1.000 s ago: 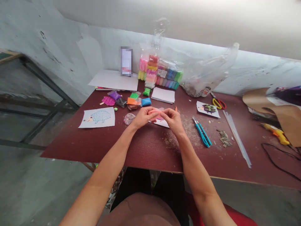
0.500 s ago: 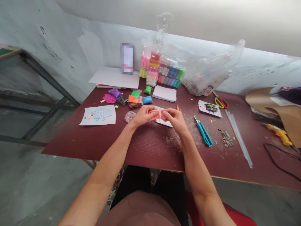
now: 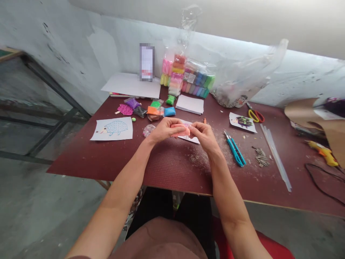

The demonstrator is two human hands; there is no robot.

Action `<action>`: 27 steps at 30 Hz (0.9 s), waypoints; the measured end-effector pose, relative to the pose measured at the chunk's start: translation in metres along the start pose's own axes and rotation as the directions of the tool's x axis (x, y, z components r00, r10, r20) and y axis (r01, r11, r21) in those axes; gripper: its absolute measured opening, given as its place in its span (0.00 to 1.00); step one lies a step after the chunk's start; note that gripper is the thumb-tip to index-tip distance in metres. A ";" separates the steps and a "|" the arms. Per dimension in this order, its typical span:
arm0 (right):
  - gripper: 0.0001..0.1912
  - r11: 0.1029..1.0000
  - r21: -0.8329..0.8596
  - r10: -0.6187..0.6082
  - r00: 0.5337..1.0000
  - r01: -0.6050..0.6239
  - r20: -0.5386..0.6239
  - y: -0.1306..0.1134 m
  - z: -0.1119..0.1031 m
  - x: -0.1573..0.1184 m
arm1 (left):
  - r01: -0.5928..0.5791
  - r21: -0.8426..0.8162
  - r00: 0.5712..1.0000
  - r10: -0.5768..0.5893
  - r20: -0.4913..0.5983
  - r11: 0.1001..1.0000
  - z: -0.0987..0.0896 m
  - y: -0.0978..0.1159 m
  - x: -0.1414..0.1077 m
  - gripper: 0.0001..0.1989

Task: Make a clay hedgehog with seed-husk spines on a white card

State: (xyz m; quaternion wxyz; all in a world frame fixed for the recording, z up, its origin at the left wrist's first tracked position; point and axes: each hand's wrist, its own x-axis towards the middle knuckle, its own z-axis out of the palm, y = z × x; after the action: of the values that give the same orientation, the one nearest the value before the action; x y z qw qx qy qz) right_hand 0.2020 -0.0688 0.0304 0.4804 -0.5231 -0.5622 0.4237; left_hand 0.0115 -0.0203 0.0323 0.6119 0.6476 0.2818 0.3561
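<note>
Between my two hands is a salmon-pink packet of modelling clay (image 3: 184,130) in clear wrapping. My left hand (image 3: 164,130) is closed around its left side, and the fingertips of my right hand (image 3: 204,133) pinch the right end. Beneath them, partly hidden, lies a white paper card (image 3: 190,138) with some purplish marks. A small clear bag (image 3: 148,131) rests just left of my left hand. Farther left is a card with a blue hedgehog drawing (image 3: 115,128). Several clay packets, among them orange (image 3: 153,111) and blue (image 3: 169,111), lie beyond my hands.
Blue scissors-like cutters (image 3: 235,151), sunflower seeds (image 3: 260,156), clear glue sticks (image 3: 276,158) and a yellow glue gun (image 3: 323,153) lie to the right. A decorated hedgehog card (image 3: 243,122) is near yellow-red scissors (image 3: 256,116). Bagged clay (image 3: 196,81) and a paper stack (image 3: 190,104) stand behind.
The salmon-pink packet has turned and more of it shows between my hands. My right fingers have shifted slightly right. The view has moved a little.
</note>
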 end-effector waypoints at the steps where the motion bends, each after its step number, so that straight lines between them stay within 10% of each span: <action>1: 0.22 1.000 0.008 -0.001 1.000 0.001 -0.010 0.001 0.000 0.000 | 0.000 -0.001 1.000 0.000 0.006 1.000 -0.001 0.000 0.000 0.13; 14: 0.02 0.894 -0.378 -0.313 0.940 0.242 -0.139 -0.003 0.012 -0.010 | 0.054 -0.109 0.998 -0.056 -0.016 0.993 -0.003 -0.007 0.003 0.17; 27: 0.12 0.948 -0.289 -0.136 0.991 0.132 0.007 -0.004 0.009 -0.011 | 0.069 0.070 0.993 -0.075 0.095 0.995 -0.004 -0.001 0.000 0.22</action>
State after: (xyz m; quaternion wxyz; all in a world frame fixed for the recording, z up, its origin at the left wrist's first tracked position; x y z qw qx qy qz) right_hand 0.1919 -0.0803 0.0312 0.4304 -0.5509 -0.6489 0.3002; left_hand 0.0087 -0.0181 0.0310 0.6153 0.6737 0.2866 0.2922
